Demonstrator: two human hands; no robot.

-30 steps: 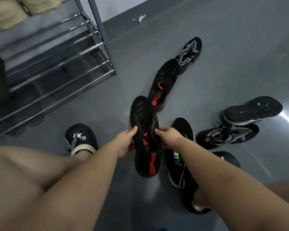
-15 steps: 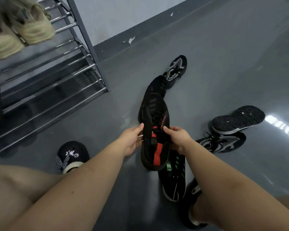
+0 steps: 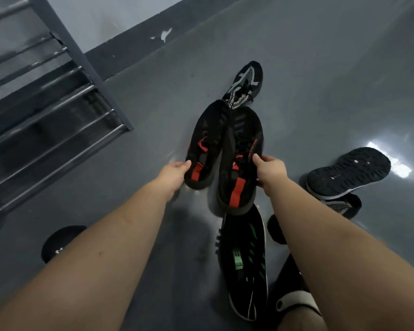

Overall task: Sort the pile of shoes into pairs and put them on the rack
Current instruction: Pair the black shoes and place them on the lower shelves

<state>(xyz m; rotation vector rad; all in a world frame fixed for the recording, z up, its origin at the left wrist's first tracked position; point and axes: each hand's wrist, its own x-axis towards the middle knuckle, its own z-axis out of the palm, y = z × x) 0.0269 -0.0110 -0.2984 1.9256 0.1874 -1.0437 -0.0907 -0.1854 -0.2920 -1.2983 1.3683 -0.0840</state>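
The rack (image 3: 58, 130) stands at the far left of the view, its bare metal rails slanting down toward the floor, and everything here is placed from it. Just right of its lower corner post hang the two black-and-red shoes, side by side and touching along their inner edges, toes pointing away from the person and heels toward the wrists.

The left hand (image 3: 171, 174) pinches the left red-trimmed shoe (image 3: 207, 144) at its heel collar, thumb on the rim; that grip is clamped on the shoe. The right hand (image 3: 270, 169) holds the right red-trimmed shoe (image 3: 243, 158) by the outer side near the heel, fingers curled round it, equally clamped. Both long axes run straight away from the grips, roughly parallel to the rack's corner post and so across its rails. The left hand is nearer the rack, so my judgement is that the pair must swing leftward and turn before the soles can settle on a rail.

Counting, rightward from the rack: two red-trimmed shoes in hand, a matched pair. On the floor beyond them one black-and-white patterned shoe (image 3: 245, 86); below them one black shoe with green marks (image 3: 246, 261); far right one upturned sole (image 3: 348, 172) lying over a second patterned shoe (image 3: 342, 205). A dark clog (image 3: 58, 240) sits below the rack, and another (image 3: 294, 295) is strapped on a foot at lower right.
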